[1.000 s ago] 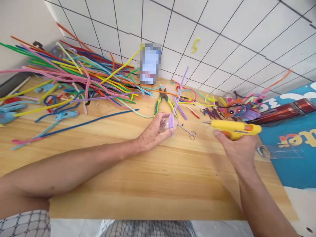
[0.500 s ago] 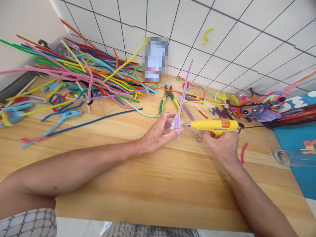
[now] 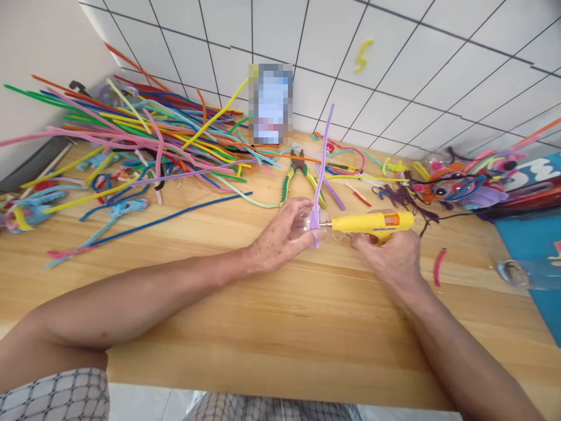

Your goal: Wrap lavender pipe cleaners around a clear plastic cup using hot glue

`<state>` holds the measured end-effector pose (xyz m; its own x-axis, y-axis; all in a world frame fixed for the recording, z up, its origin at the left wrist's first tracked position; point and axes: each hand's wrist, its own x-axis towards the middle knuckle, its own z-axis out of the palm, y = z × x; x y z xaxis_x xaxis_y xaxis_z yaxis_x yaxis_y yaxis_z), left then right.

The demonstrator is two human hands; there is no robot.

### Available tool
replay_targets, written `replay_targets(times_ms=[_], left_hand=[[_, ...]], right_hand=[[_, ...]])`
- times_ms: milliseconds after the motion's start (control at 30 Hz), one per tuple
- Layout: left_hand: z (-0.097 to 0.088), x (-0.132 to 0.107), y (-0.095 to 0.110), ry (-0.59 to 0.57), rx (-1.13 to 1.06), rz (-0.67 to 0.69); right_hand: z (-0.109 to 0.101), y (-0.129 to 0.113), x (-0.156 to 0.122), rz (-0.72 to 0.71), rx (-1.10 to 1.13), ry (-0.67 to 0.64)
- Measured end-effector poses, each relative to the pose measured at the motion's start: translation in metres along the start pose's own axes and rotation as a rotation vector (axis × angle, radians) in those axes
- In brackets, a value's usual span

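Wooden table [image 3: 280,327] against white tile, and mid-table the left hand [image 3: 280,237] pinches a purple pipe cleaner [image 3: 321,158] onto a small clear ball. Right hand [image 3: 390,257] is wrapped around the glue gun [image 3: 372,222], nozzle right at those fingertips, so a burn or stray glue blob seems likely.

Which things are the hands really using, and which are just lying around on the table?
In use:
- left hand holding a small clear plastic ball with a lilac pipe cleaner
- right hand aiming a yellow glue gun at it

Lying about:
- pile of coloured pipe cleaners
- green-and-yellow-handled pliers
- fuzzy pipe-cleaner creature
- short pink pipe-cleaner piece
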<state>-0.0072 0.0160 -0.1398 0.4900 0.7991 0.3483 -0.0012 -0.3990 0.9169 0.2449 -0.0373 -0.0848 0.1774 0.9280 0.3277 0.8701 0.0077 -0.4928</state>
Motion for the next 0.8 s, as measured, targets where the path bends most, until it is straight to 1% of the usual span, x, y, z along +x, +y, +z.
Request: replay_targets(times_ms=[167, 333, 467, 633, 800], left_hand=[[-0.001, 0.001, 0.001, -0.002, 0.149, 0.12], [-0.001, 0.0, -0.001, 0.001, 0.19, 0.125], [-0.001, -0.001, -0.003, -0.01, 0.22, 0.18], [-0.001, 0.0, -0.004, -0.029, 0.197, 0.252], [0.0, -0.001, -0.003, -0.034, 0.119, 0.242]], right_hand=[[0.001, 0.003, 0.0, -0.013, 0.005, 0.018], [0.002, 0.008, -0.002, -0.06, 0.006, 0.024], [0.003, 0.011, -0.005, -0.066, -0.012, 0.017], [0.004, 0.014, -0.005, -0.089, -0.021, 0.019], [0.005, 0.017, -0.006, -0.121, -0.048, 0.027]])
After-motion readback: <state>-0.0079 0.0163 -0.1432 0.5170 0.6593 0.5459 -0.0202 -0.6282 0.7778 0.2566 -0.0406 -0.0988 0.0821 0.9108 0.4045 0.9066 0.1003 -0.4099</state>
